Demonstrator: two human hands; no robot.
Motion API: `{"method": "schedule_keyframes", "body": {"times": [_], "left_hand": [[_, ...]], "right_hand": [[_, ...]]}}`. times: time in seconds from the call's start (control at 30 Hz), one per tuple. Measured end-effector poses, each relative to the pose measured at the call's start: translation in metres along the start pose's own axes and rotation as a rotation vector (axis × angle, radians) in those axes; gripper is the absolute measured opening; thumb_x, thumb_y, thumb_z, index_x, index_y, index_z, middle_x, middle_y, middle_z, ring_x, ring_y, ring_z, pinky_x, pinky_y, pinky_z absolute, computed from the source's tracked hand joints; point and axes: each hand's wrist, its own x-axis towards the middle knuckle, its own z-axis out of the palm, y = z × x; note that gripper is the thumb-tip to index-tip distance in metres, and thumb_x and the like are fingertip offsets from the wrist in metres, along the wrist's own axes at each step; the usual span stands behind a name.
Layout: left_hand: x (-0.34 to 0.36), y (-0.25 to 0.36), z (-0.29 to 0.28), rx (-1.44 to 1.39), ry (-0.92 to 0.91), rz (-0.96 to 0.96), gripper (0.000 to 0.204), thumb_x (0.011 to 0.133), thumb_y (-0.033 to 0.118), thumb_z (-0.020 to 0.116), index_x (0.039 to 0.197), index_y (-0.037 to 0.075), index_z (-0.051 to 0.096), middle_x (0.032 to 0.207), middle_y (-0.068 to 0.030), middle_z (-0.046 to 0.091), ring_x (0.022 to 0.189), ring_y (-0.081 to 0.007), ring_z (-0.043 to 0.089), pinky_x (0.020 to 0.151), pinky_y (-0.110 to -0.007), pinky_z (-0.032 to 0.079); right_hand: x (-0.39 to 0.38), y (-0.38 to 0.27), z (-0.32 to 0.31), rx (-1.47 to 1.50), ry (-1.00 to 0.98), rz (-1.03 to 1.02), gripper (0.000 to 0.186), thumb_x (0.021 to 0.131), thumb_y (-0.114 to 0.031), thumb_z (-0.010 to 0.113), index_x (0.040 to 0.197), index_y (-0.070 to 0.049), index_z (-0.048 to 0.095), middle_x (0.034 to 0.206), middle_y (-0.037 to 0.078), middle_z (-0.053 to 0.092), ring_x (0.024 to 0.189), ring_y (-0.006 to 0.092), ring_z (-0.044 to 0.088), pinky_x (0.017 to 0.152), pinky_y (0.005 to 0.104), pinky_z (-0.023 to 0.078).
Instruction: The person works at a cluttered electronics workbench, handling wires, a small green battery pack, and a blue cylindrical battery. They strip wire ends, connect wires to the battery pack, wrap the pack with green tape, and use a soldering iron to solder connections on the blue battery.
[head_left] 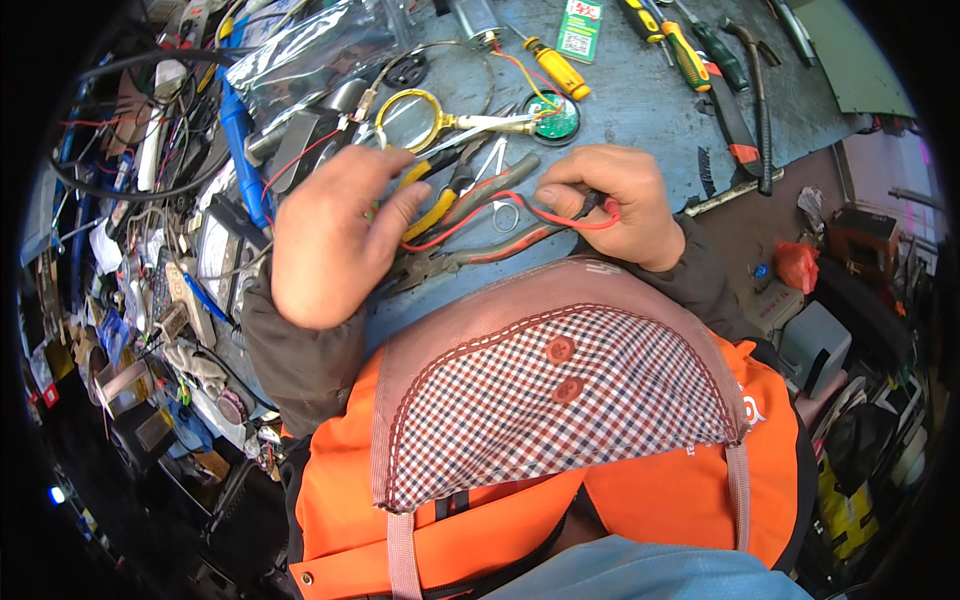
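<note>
My left hand [330, 230] is curled at the left of the bench, beside yellow-handled pliers [435, 210]; what lies inside its fingers is mostly hidden. My right hand [615, 205] is closed on a red cable [540, 213] with a black end [585, 205], and the cable loops left toward my left hand. Long-handled pliers [460, 258] lie below the cable, and small scissors [505, 215] lie among the tools between my hands. A magnifying glass [410, 120] and a round green circuit board [552, 118] with thin wires lie above them.
Screwdrivers [555, 65], a hammer [755, 100] and a green card [580, 25] lie at the back of the blue bench [650, 90]. Cluttered cables, blue tools and parts [180, 290] crowd the left. The bench edge is at right, with boxes [815, 340] below. A checked apron [550, 400] covers my front.
</note>
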Motion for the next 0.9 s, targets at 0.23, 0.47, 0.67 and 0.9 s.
{"method": "schedule_keyframes", "body": {"times": [0.23, 0.47, 0.67, 0.9], "left_hand": [[-0.016, -0.003, -0.016, 0.185, -0.061, -0.307, 0.034, 0.088, 0.025, 0.084, 0.111, 0.002, 0.076, 0.104, -0.0175, 0.076, 0.093, -0.0392, 0.074, 0.078, -0.045, 0.058], [-0.025, -0.001, -0.011, 0.357, -0.134, -0.419, 0.055, 0.084, 0.025, 0.086, 0.129, 0.003, 0.064, 0.103, -0.0187, 0.076, 0.092, -0.0402, 0.075, 0.074, -0.05, 0.059], [-0.037, -0.012, 0.002, 0.37, -0.136, -0.327, 0.06, 0.083, 0.024, 0.084, 0.134, 0.004, 0.06, 0.106, -0.0198, 0.075, 0.093, -0.0414, 0.075, 0.076, -0.051, 0.06], [-0.036, -0.01, 0.007, 0.342, -0.07, -0.338, 0.065, 0.08, 0.019, 0.077, 0.141, 0.005, 0.058, 0.111, -0.0203, 0.072, 0.096, -0.0424, 0.074, 0.078, -0.051, 0.06]], "right_hand": [[0.0, -0.004, -0.002, -0.021, -0.037, 0.044, 0.011, 0.089, -0.006, 0.084, 0.094, -0.001, 0.075, 0.079, 0.011, 0.071, 0.064, 0.0222, 0.065, 0.058, 0.0342, 0.048], [-0.001, -0.003, -0.003, -0.009, -0.047, 0.063, 0.013, 0.09, -0.005, 0.084, 0.096, 0.001, 0.075, 0.079, 0.011, 0.071, 0.062, 0.0186, 0.063, 0.057, 0.0321, 0.046], [0.001, -0.005, -0.003, -0.004, -0.059, 0.067, 0.012, 0.09, -0.004, 0.084, 0.096, 0.001, 0.075, 0.079, 0.011, 0.07, 0.062, 0.019, 0.061, 0.056, 0.0324, 0.045], [0.0, -0.006, -0.004, -0.021, -0.051, 0.053, 0.012, 0.088, -0.003, 0.083, 0.096, 0.001, 0.075, 0.079, 0.011, 0.07, 0.063, 0.0222, 0.063, 0.057, 0.0341, 0.048]]}}
